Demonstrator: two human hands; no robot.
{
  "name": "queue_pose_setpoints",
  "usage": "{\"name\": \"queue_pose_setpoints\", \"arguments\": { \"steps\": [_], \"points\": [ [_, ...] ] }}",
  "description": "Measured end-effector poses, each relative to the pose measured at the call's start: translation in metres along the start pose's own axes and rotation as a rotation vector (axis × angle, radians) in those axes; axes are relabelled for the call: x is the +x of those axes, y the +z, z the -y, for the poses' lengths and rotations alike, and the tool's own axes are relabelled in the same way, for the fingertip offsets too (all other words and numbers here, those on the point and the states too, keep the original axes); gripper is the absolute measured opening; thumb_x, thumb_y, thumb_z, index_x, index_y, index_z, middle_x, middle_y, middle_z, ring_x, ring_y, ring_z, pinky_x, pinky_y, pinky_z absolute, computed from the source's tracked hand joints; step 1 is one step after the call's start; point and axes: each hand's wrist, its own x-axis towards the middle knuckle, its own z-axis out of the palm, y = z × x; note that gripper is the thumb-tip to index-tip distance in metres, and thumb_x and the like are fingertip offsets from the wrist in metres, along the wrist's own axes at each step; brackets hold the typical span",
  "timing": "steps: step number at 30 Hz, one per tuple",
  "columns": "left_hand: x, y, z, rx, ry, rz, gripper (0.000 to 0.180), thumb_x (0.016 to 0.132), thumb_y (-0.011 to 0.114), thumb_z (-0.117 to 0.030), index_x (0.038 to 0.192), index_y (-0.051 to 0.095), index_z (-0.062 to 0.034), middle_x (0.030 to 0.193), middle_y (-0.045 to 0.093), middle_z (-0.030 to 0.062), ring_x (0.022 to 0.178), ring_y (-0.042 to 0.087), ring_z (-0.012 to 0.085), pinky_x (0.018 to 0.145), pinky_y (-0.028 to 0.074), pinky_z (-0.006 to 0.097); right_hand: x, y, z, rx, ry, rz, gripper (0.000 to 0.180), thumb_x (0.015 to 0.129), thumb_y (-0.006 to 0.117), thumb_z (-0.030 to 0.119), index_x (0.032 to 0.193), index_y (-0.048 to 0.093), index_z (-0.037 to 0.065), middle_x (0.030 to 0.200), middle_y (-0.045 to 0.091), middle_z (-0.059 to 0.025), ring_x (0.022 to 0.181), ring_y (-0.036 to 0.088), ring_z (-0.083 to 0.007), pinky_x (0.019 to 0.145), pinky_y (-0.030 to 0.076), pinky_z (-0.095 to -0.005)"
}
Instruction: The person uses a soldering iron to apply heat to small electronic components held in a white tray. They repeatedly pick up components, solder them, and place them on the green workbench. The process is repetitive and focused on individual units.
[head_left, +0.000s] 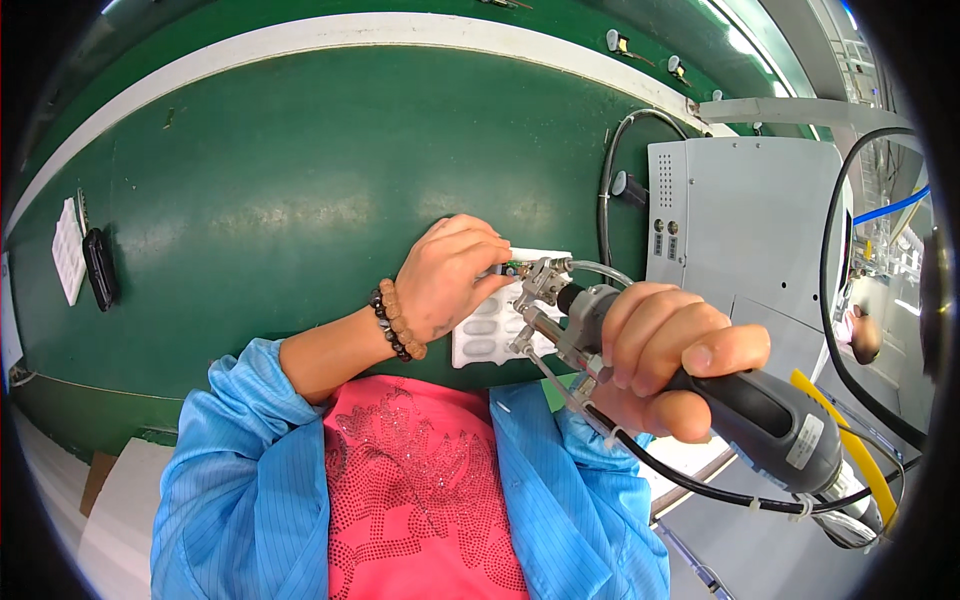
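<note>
My right hand [665, 350] is wrapped round a black and grey electric screwdriver [765, 420] with a metal head and a clear feed tube. The tool lies slanted, its metal head [543, 285] pointing left toward my other hand. My left hand [450, 275], bracelets at the wrist, is closed, thumb and fingertips pinching a small green part [513, 269] that looks like a circuit board. My fingers and the tool's head hide most of that part. Beneath them on the bench lies a white tray [483, 350] with rounded pockets, partly covered by the tool.
A grey metal machine [745, 220] stands on the right of the green bench [270, 190], a black hose [603, 190] beside it. At far left lie a black case [100, 268] and another white tray [69, 250]. A black cable [690, 485] hangs below the screwdriver.
</note>
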Motion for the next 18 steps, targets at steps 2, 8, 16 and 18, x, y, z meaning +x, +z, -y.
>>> {"name": "queue_pose_setpoints", "arguments": {
  "steps": [2,8,16,18],
  "points": [
    [0.000,0.000,0.000,-0.004,-0.003,0.001,0.033,0.064,0.083,-0.003,0.094,0.070,-0.0023,0.099,0.072,0.0094,0.099,0.066,0.0283,0.087,0.053,0.038,0.001,0.000,-0.001,-0.007,0.010,0.006,0.043,0.082,0.081,0.025,0.095,0.048,0.002,0.063,0.056,-0.0061,0.046,0.055,-0.0183,0.044,0.045,-0.0310],
    [-0.001,0.001,0.000,0.000,0.006,0.008,0.032,0.063,0.083,-0.003,0.093,0.070,-0.0017,0.098,0.072,0.0096,0.098,0.066,0.0283,0.086,0.053,0.038,0.002,0.003,0.000,-0.021,0.066,-0.009,0.043,0.079,0.084,0.021,0.094,0.049,0.001,0.061,0.055,-0.0063,0.046,0.054,-0.0189,0.045,0.044,-0.0324],
    [0.000,0.001,-0.002,0.020,0.027,0.010,0.029,0.068,0.083,-0.006,0.093,0.070,-0.0016,0.097,0.071,0.0103,0.098,0.066,0.0290,0.086,0.054,0.039,0.000,0.007,0.015,-0.173,0.063,-0.026,0.041,0.091,0.069,0.038,0.101,0.043,0.008,0.061,0.047,0.0001,0.047,0.047,-0.0122,0.043,0.037,-0.0279],
    [0.001,0.002,-0.001,0.012,0.047,-0.010,0.028,0.070,0.082,-0.009,0.094,0.071,-0.0021,0.096,0.071,0.0101,0.097,0.065,0.0288,0.086,0.053,0.039,0.004,-0.004,0.037,-0.076,-0.089,0.028,0.042,0.090,0.072,0.036,0.101,0.044,0.007,0.063,0.050,-0.0008,0.048,0.049,-0.0124,0.044,0.040,-0.0259]
  ]
}}
